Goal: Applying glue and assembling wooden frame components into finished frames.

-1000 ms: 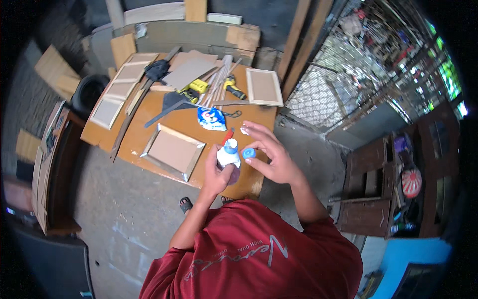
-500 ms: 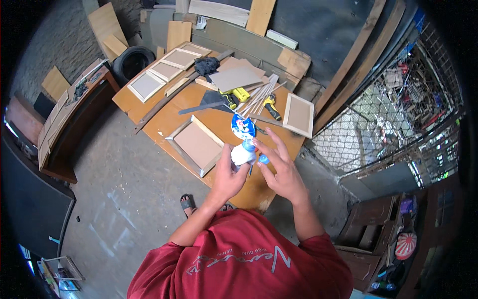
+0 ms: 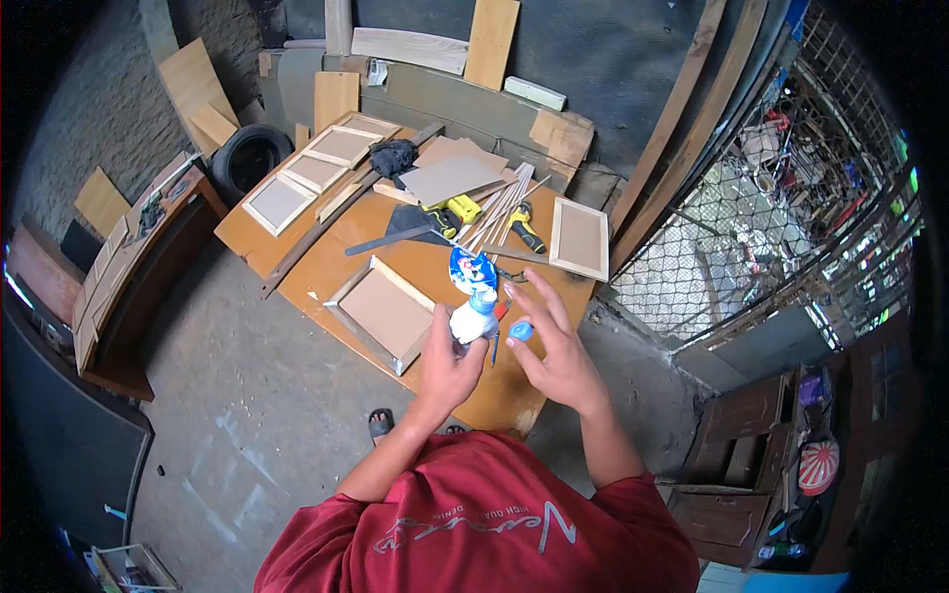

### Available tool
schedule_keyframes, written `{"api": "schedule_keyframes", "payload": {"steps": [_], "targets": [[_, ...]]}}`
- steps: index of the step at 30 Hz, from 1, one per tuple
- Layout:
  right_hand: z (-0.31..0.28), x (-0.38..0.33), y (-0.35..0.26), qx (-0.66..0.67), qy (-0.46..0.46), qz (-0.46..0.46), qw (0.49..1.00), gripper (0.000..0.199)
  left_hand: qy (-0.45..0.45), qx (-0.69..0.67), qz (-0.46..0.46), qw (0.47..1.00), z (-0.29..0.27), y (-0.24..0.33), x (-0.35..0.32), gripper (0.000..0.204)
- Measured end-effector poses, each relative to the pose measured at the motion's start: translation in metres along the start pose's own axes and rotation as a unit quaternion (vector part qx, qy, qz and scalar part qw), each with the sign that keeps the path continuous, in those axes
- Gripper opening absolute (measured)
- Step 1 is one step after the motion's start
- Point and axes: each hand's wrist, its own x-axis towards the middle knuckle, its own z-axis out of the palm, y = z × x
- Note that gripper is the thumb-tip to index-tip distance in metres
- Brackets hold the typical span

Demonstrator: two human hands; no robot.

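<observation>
My left hand (image 3: 450, 366) is wrapped round a white bottle (image 3: 471, 324) with a blue top, held upright over the table's near part. Just right of it is my right hand (image 3: 561, 361), its index and middle fingers stretched toward the bottle's top. A small blue cap (image 3: 521, 330) appears pinched at its thumb; the other fingers partly hide the grip. Beyond the bottle lies a blue and white package (image 3: 472, 269). To the left, a wooden frame with a brown panel (image 3: 384, 308) lies on the orange-brown table (image 3: 326, 252).
Farther back on the table are yellow-black power drills (image 3: 455, 213), thin wooden strips (image 3: 501, 210), grey-brown boards (image 3: 450, 180) and more framed panels (image 3: 280, 203). One framed panel (image 3: 580, 239) sits at the right edge. A wire-mesh fence (image 3: 692, 247) stands at right, a tyre (image 3: 251, 161) at back left.
The view has tilted, so the table sits a little lower and farther left. My left hand and the bottle have drawn slightly away from my right fingers.
</observation>
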Motion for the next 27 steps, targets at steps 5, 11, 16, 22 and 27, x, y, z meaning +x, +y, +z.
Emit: {"api": "schedule_keyframes", "payload": {"steps": [5, 11, 16, 22, 27], "targets": [[0.012, 0.009, -0.012, -0.07, 0.015, 0.009, 0.997, 0.065, 0.003, 0.034, 0.028, 0.999, -0.003, 0.001, 0.006, 0.027], [0.033, 0.021, -0.013, -0.173, 0.001, 0.057, 0.983, 0.069, 0.006, 0.079, 0.047, 0.996, -0.016, -0.009, 0.016, 0.033], [0.055, 0.035, -0.019, -0.205, -0.027, 0.082, 0.975, 0.071, -0.002, 0.108, 0.026, 0.994, -0.04, -0.023, 0.026, 0.033], [0.09, 0.055, -0.026, -0.232, -0.071, 0.083, 0.967, 0.074, 0.009, 0.129, -0.001, 0.992, -0.074, -0.045, 0.041, 0.033], [0.109, 0.075, -0.024, -0.058, -0.009, 0.001, 0.998, 0.073, 0.017, 0.12, -0.011, 0.993, -0.105, -0.062, 0.054, 0.03]]}}
